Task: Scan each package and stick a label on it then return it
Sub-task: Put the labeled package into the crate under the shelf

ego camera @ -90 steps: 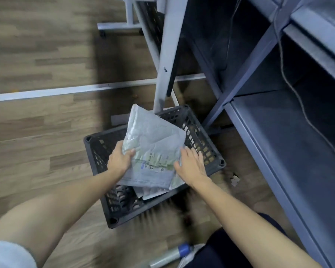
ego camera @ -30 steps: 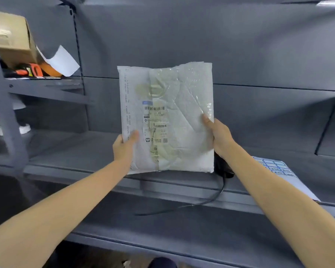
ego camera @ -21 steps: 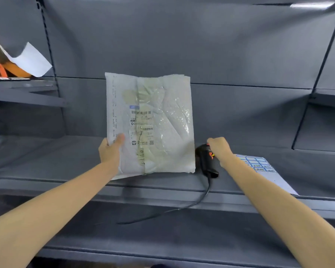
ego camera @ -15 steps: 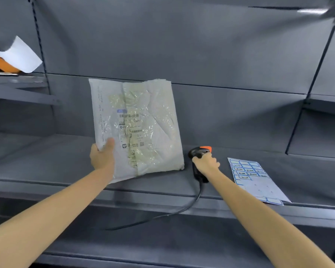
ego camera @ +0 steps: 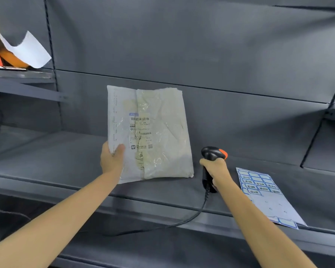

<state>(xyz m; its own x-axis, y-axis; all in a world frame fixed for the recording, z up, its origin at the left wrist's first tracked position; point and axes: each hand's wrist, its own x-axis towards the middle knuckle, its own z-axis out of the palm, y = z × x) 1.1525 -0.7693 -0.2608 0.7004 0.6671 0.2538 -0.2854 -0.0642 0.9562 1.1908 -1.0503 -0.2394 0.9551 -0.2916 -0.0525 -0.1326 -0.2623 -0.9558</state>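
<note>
The right hand (ego camera: pixel 214 168) is wrapped tight around the handle of the scanner (ego camera: pixel 213 154), and its cord (ego camera: pixel 182 222) hangs down toward 7 o'clock over the shelf (ego camera: pixel 66 161) edge. The left hand (ego camera: pixel 111 159) pinches the package (ego camera: pixel 153 132) at its lower left corner, thumb on the front, and holds it up tall with its bottom edge low over the shelf. The scanner is at 4 o'clock from the package, near but apart.

To scan well, I think the scanner's nose should turn toward 10 o'clock, at the barcode (ego camera: pixel 140 119) in the middle. Keep the bag flat and still, because it is shiny and crinkly.

Farther right, at 3 o'clock, the label sheet (ego camera: pixel 259 187) lies ready for the sticker step.
</note>
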